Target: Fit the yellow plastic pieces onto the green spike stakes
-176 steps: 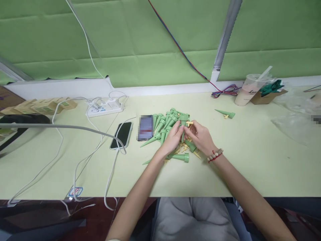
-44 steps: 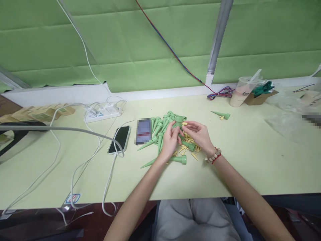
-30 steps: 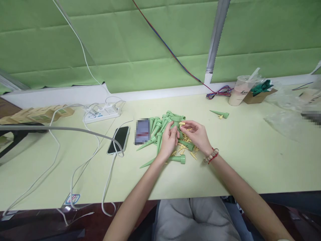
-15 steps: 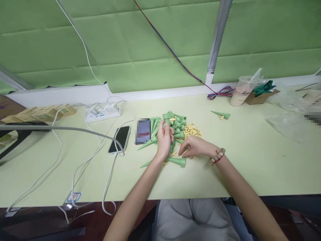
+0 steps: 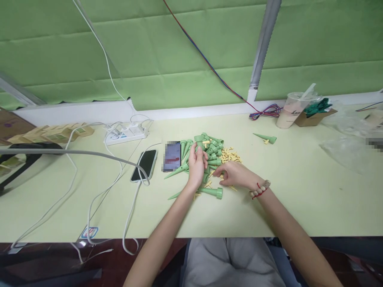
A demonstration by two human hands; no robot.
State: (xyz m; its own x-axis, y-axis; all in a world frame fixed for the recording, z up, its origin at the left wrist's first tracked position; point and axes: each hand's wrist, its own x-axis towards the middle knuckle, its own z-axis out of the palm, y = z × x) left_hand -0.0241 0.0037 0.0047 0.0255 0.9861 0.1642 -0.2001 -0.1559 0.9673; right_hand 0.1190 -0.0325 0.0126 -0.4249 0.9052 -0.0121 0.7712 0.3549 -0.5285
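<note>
My left hand (image 5: 197,166) is curled, fingers bent, around a green plastic spike (image 5: 198,139) whose wide end shows above the fingers; the hand hides the rest. Around it lies a pile of similar green spikes (image 5: 214,149). My right hand (image 5: 235,173) hovers low over the table just right of the pile, thumb and forefinger apart, with nothing visible in its grip. Loose small yellow T-shaped pieces (image 5: 208,183) lie by its fingertips. Behind that hand is a heap of small yellow pieces (image 5: 231,155). One green spike (image 5: 212,192) lies in front of my left wrist.
Two phones, a dark one (image 5: 145,165) and a lit one (image 5: 171,156), lie left of the pile. White cables run from a power strip (image 5: 127,134). A spike with a yellow piece (image 5: 265,138), a drink cup (image 5: 291,111), a small box (image 5: 314,116) and plastic bags (image 5: 344,147) are at right.
My right thumb and forefinger have moved apart over the loose yellow pieces. The left hand keeps its place at the pile. The whole view has shifted slightly.
</note>
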